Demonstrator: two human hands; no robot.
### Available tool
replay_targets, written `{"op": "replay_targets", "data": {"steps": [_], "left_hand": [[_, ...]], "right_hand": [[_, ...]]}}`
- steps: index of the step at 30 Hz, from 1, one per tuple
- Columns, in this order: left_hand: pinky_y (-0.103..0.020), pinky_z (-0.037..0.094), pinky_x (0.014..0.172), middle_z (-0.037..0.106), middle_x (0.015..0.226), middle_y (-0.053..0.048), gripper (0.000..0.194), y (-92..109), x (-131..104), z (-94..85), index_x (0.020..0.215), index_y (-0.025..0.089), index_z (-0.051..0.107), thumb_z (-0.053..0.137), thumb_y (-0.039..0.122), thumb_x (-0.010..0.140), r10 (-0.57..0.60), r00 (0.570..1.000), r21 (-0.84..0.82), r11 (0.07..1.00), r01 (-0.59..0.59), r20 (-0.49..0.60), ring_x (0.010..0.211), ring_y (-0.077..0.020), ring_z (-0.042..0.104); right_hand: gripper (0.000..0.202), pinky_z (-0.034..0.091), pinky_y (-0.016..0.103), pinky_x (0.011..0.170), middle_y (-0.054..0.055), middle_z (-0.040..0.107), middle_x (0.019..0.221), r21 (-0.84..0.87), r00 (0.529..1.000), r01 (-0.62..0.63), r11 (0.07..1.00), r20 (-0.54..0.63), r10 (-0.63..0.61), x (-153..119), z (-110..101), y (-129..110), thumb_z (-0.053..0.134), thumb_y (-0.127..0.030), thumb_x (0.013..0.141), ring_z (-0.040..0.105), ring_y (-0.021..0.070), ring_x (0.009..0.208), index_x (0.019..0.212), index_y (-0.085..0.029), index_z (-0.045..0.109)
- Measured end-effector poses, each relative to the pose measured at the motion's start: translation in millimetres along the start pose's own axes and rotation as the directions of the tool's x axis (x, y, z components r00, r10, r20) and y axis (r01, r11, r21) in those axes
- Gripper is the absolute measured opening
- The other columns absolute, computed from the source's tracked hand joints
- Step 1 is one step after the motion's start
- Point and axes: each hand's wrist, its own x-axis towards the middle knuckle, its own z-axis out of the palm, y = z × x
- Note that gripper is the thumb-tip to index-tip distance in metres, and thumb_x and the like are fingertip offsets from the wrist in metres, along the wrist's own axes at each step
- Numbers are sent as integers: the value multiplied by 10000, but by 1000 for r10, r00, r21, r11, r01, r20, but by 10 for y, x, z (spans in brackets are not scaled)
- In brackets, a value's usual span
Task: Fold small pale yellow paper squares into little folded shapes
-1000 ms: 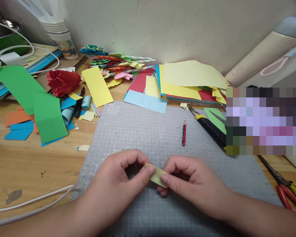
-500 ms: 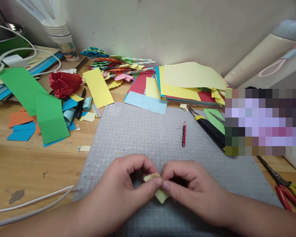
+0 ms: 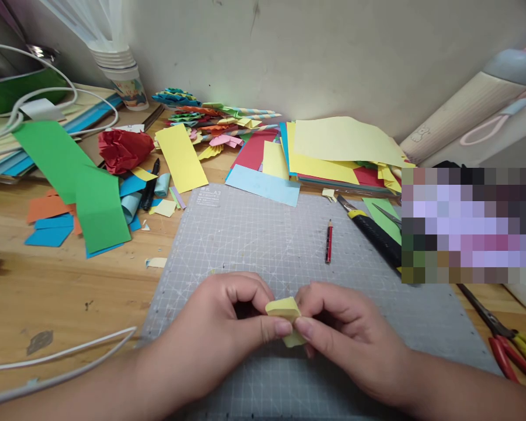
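Note:
A small piece of pale yellow paper [image 3: 284, 306] with a crease across it is pinched between both hands, above the grey cutting mat [image 3: 254, 245]. My left hand [image 3: 236, 321] grips its left side, thumb lying across the front. On the right edge, my right hand [image 3: 342, 333] closes with thumb and curled fingers. The two thumb tips almost meet, and the fingers behind the paper are partly hidden. Beyond the hands, a short red and black pencil [image 3: 329, 241] lies on the mat.
A black and yellow utility knife [image 3: 370, 231] lies at the mat's right, near red-and-yellow-handled pliers [image 3: 504, 345]. Green paper strips [image 3: 103, 213], crumpled red paper [image 3: 125, 151] and a black marker [image 3: 151, 186] lie left. Stacked paper sheets [image 3: 346, 137] sit by the wall. A white cable [image 3: 61, 365] crosses front left.
The pale yellow paper has turned in my fingers, so its upper creased part now faces me more. Both hands keep their pinch. The whole view has shifted slightly.

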Motion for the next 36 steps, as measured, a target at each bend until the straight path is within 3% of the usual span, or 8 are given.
{"op": "replay_targets", "data": {"steps": [4,7,15,17,20,23,26,36], "left_hand": [[-271,387,662,558,699,13,229,-11,14,-27,638,177,558,612,306,818,84,996,-29,996,-84,-2,699,-143,503],[-262,379,676,530,700,19,250,-25,4,-38,616,172,540,605,283,830,132,991,-50,990,-132,6,701,-132,487],[-256,380,638,505,704,29,202,-30,-37,-6,765,187,536,520,350,883,94,995,-85,992,-91,31,678,-131,464],[-254,381,633,502,691,29,191,-7,-39,3,737,184,522,528,323,868,85,996,-44,995,-84,22,675,-130,465],[-244,374,608,487,670,35,192,19,-48,7,708,192,482,495,292,871,93,996,-19,995,-93,12,649,-124,455],[-242,365,593,489,672,33,203,27,-59,10,686,191,471,476,269,873,113,991,52,992,-117,74,646,-123,457],[-244,350,577,500,660,28,227,29,-60,18,644,184,480,488,251,861,90,984,145,983,-113,152,643,-124,455],[-216,331,551,449,606,50,189,10,-50,32,613,183,451,487,118,786,152,972,214,958,-189,179,603,-102,418]], "right_hand": [[256,363,225,507,-37,501,595,121,991,-133,984,16,132,-2,-13,34,565,-343,905,442,95,533,706,-193,504],[269,367,221,499,-38,501,588,191,987,-162,968,43,156,9,-14,34,593,-365,885,442,91,523,702,-188,506],[282,348,194,464,-35,578,600,398,977,-199,896,5,214,25,22,52,634,-388,860,508,70,471,714,-183,507],[284,348,194,464,-34,580,578,384,975,-208,900,9,222,27,32,46,626,-403,862,525,79,480,723,-186,508],[273,415,220,525,-12,596,638,341,963,-269,901,116,244,30,41,3,647,-408,840,555,97,548,745,-179,531],[252,441,242,595,-7,585,690,293,956,-277,915,180,232,31,45,-44,668,-389,826,548,101,602,793,-167,554],[234,415,229,584,-16,568,665,262,966,-244,934,154,209,33,49,-55,661,-352,840,533,95,597,769,-164,542],[281,378,250,569,-26,517,598,119,985,-150,982,105,137,15,68,-32,599,-373,877,472,110,578,683,-178,540]]}}
